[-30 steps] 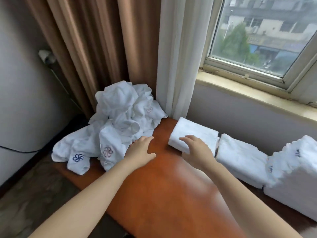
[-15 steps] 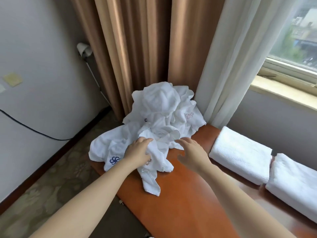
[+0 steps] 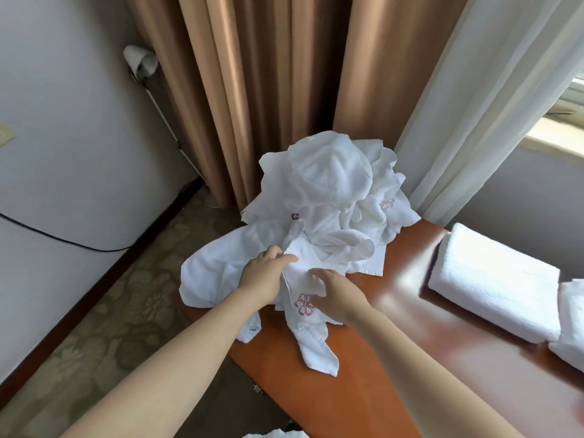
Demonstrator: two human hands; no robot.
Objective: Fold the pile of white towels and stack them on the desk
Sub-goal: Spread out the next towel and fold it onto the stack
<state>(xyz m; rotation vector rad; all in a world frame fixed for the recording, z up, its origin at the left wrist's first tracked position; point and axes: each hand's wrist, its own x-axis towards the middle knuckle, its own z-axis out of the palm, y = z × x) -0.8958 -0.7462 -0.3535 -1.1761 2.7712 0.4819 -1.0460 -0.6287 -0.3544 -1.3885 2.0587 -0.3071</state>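
A pile of crumpled white towels [image 3: 328,191] lies at the left end of the brown desk [image 3: 373,343]. One towel with a red flower emblem [image 3: 305,306] is pulled out toward me, its tail trailing over the wood. My left hand [image 3: 264,276] grips this towel's upper edge. My right hand [image 3: 336,294] holds the same towel beside the emblem, fingers curled into the cloth. A folded white towel [image 3: 493,286] lies to the right on the desk, with another folded towel [image 3: 572,327] at the frame's right edge.
Brown curtains [image 3: 252,90] and a sheer white curtain [image 3: 474,99] hang behind the pile. The desk's left edge drops to a patterned floor [image 3: 104,327]. A black cable [image 3: 63,241] runs along the grey wall. A white scrap of cloth [image 3: 275,434] shows at the bottom edge.
My view swung left from the folded towels to the pile. Both hands moved onto the pile; the left took one towel and pulled it out, and the right now holds it too.
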